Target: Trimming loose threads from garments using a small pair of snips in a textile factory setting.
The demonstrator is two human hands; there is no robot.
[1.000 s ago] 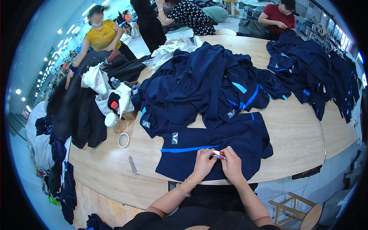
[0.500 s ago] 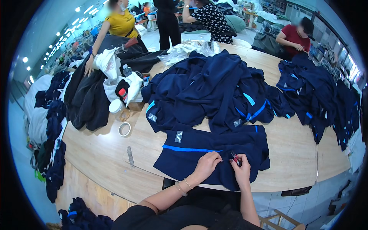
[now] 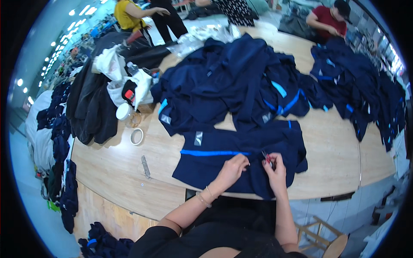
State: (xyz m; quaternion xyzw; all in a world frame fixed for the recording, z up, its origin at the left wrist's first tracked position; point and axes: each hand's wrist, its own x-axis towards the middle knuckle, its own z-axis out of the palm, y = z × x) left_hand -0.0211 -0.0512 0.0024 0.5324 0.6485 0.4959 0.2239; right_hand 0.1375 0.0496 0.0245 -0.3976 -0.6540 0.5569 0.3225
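Observation:
A navy garment [image 3: 217, 167] with a bright blue stripe and a small grey patch lies flat at the table's near edge. On it, beside the stripe's right end, rests my left hand [image 3: 232, 171]. Its fingertips are pinched together, and what they hold is too small to make out. A little to the right, my right hand [image 3: 277, 172] is closed round small red-handled thread snips [image 3: 268, 160]. Their dark tip points away from me, just above the cloth. The palm and fingers hide part of the snips.
A large heap of navy garments [image 3: 215, 86] lies just beyond, with another navy pile [image 3: 344, 81] at the right. Leftward are a tape roll [image 3: 137, 136], a lidded jar [image 3: 124, 112], a grey metal strip [image 3: 146, 167] and dark cloth [image 3: 92, 103]. A wooden stool [image 3: 335, 247] stands lower right. Other people stand behind.
The view has tilted, so the table sits higher in the picture. Both hands stay at nearly the same spot on the garment. A person in yellow has lifted an arm from the dark cloth.

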